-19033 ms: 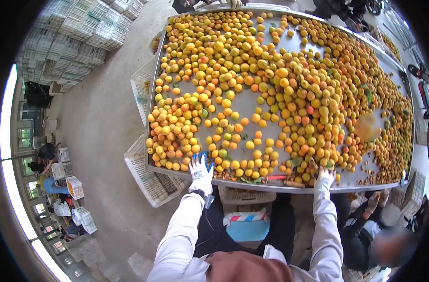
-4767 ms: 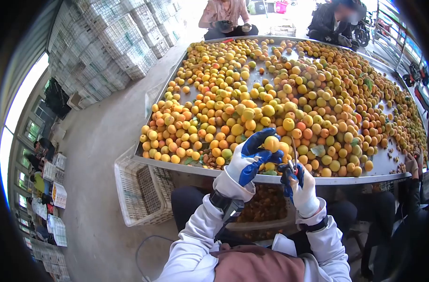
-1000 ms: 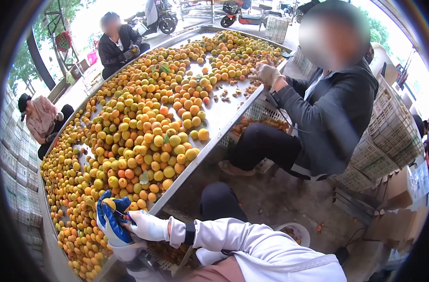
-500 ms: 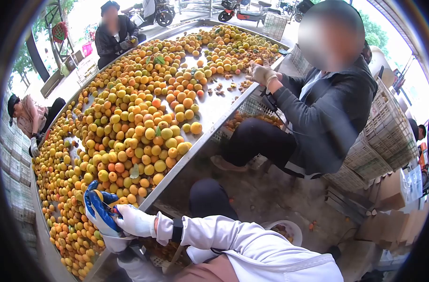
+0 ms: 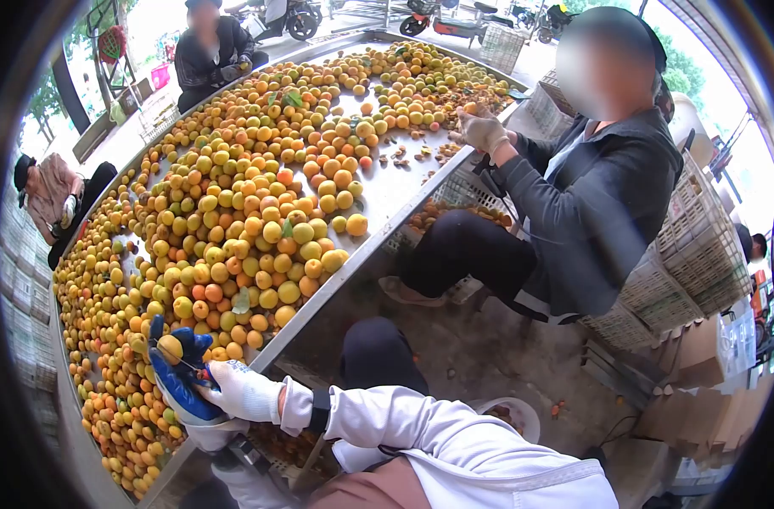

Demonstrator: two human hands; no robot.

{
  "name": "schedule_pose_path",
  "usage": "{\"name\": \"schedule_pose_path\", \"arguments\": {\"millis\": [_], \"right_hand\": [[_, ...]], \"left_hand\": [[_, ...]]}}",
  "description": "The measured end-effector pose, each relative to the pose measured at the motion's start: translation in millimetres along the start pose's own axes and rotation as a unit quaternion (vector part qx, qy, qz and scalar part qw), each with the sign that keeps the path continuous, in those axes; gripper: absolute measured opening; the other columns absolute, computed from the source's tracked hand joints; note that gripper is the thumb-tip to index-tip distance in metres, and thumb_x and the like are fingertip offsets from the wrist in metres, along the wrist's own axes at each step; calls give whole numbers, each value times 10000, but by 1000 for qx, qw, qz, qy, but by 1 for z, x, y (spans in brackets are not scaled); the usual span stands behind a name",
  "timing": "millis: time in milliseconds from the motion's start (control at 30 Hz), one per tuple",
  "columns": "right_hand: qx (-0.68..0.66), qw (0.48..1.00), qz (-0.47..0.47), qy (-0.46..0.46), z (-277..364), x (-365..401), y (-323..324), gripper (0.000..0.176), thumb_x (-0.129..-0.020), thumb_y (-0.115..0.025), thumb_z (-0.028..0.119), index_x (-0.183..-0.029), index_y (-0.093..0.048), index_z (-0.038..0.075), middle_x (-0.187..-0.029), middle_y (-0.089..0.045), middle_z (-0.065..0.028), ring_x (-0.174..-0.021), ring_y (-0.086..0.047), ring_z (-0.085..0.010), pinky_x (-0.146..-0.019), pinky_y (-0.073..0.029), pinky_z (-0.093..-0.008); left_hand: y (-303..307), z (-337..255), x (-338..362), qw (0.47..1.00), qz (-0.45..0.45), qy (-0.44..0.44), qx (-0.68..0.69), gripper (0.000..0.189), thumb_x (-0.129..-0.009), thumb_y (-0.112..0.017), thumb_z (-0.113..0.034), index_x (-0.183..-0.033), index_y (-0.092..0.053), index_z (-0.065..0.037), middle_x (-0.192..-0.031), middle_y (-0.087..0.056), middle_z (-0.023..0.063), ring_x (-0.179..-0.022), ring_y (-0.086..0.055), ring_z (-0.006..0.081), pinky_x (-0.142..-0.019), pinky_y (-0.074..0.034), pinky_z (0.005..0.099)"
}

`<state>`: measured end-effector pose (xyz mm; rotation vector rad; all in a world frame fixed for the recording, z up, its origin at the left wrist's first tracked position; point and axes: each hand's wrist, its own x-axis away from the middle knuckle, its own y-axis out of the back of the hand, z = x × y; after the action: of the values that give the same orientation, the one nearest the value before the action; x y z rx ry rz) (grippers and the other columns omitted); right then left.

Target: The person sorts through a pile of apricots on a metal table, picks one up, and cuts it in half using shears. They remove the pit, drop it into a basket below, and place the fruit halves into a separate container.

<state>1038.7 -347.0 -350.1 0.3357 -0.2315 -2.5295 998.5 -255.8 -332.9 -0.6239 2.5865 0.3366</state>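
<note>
My left hand point(image 5: 176, 392), in a white glove with a blue-coated palm, is cupped around a yellow apricot point(image 5: 171, 349) at the table's near edge. My right hand point(image 5: 243, 392), in a white glove, is closed on a small tool point(image 5: 202, 373) with a red and blue handle. A thin metal shaft runs from the handle to the fruit; its tip is too small to make out. Just beyond my hands lie heaped apricots point(image 5: 260, 263) in yellow, orange and green tones, with a few leaves among them.
The metal table point(image 5: 400, 208) has a raised rim. At its right a co-worker point(image 5: 586, 204) handles fruit with gloved hands; two other people sit along the far and left sides. Plastic crates point(image 5: 692, 237) are stacked at right. A white bucket point(image 5: 523, 414) stands on the floor.
The apricot in my left hand now shows higher and more openly, the blue fingers spread around it. The person at left has drawn a gloved hand back from the table.
</note>
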Motion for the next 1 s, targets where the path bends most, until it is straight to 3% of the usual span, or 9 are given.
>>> {"name": "schedule_pose_path", "arguments": {"millis": [100,167,233,400,567,667,733,833,1000], "right_hand": [[-105,981,104,-123,24,4,23,341,-973,-581,288,-1008,-623,-48,-842,-679,-245,-873,-676,-402,-778,-522,-451],[-106,984,100,-99,10,1,12,345,-976,-584,295,-1008,-620,-46,-843,-683,-230,-802,-685,-368,-723,-530,-425],[-97,992,77,-36,-3,-3,2,354,-977,-585,305,-1007,-616,-46,-857,-681,-238,-790,-681,-361,-703,-524,-415],[-185,961,150,-142,9,-3,13,361,-979,-578,311,-996,-608,-49,-900,-673,-258,-891,-659,-399,-777,-503,-447],[-10,999,22,-41,-6,-1,-1,306,-943,-611,261,-997,-620,-41,-924,-685,-256,-913,-654,-418,-781,-514,-449],[-45,997,42,-55,3,-4,6,290,-929,-613,248,-1018,-635,-27,-947,-682,-258,-931,-649,-427,-805,-518,-458],[-116,986,72,-92,12,-4,14,269,-927,-609,230,-1024,-649,-18,-937,-682,-252,-907,-655,-426,-790,-519,-453],[-65,997,10,-27,-6,-3,-2,270,-925,-615,228,-1020,-646,-24,-920,-684,-244,-885,-661,-419,-772,-523,-437],[-69,997,12,-30,-8,-5,0,264,-932,-607,224,-993,-630,-32,-936,-683,-244,-887,-662,-418,-771,-524,-441]], "left_hand": [[-3,-12,-21,995,-45,70,58,598,-1004,-534,-301,-1492,-334,-20,-1156,-595,153,-989,-613,236,-922,-497,367],[-1,-23,-31,986,-74,117,95,585,-1020,-520,-365,-1499,-380,-60,-1064,-624,102,-905,-617,179,-869,-496,307],[6,-23,-33,988,-49,114,89,640,-1007,-559,-339,-1544,-312,-92,-1182,-597,121,-970,-614,197,-891,-501,322],[18,-7,-36,997,-3,59,48,638,-1009,-567,-262,-1551,-284,-77,-1245,-578,144,-1048,-605,224,-922,-496,343],[9,-5,-30,995,-18,56,79,647,-1012,-570,-274,-1552,-276,-73,-1277,-577,165,-1096,-609,244,-957,-495,361],[5,-4,-23,982,-2,105,158,651,-1013,-572,-268,-1553,-268,-70,-1302,-575,181,-1134,-612,266,-994,-492,386],[6,8,-16,975,6,114,192,625,-1010,-578,-261,-1534,-305,-55,-1307,-581,188,-1138,-614,271,-1001,-491,392],[6,11,-14,972,18,116,205,581,-1011,-575,-264,-1494,-360,-25,-1309,-586,203,-1152,-614,283,-1006,-492,398],[11,18,-15,977,46,100,184,491,-1020,-549,-294,-1363,-483,51,-1224,-638,228,-1099,-646,298,-960,-521,402]]}}
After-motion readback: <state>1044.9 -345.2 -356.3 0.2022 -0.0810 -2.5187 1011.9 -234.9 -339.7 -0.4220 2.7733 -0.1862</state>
